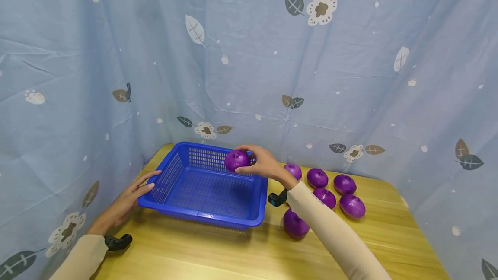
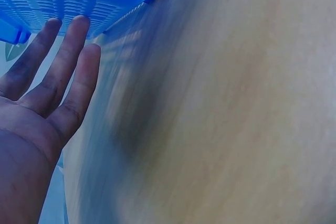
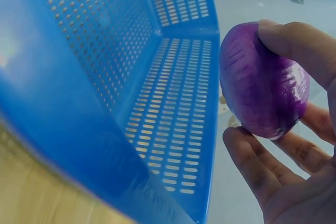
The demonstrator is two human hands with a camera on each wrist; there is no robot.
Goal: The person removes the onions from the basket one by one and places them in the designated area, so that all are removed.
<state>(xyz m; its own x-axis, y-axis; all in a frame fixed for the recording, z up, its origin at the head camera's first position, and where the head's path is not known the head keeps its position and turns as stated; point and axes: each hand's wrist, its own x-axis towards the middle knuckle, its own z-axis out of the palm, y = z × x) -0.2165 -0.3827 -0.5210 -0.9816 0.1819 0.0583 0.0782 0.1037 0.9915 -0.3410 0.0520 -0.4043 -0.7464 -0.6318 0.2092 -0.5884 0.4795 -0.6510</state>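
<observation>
My right hand (image 1: 261,162) holds a purple onion (image 1: 236,160) between thumb and fingers. The onion is above the far right part of a blue plastic basket (image 1: 206,216). In the right wrist view, the onion (image 3: 257,80) shows glossy skin, with the thumb on top and fingertips below it. My left hand (image 1: 130,194) rests on the basket's left rim, two digits lying over the edge. In the left wrist view, three fairly straight fingers of the left hand (image 2: 50,87) lie by the basket's slotted outer wall (image 2: 79,6). Inside the basket, only its bare bottom shows.
More purple onions lie on the wooden table (image 1: 218,254) right of the basket, among them a near one (image 1: 295,224) and a far-right one (image 1: 352,205). The right forearm partly covers some. A blue patterned curtain (image 1: 249,77) hangs behind and along both sides.
</observation>
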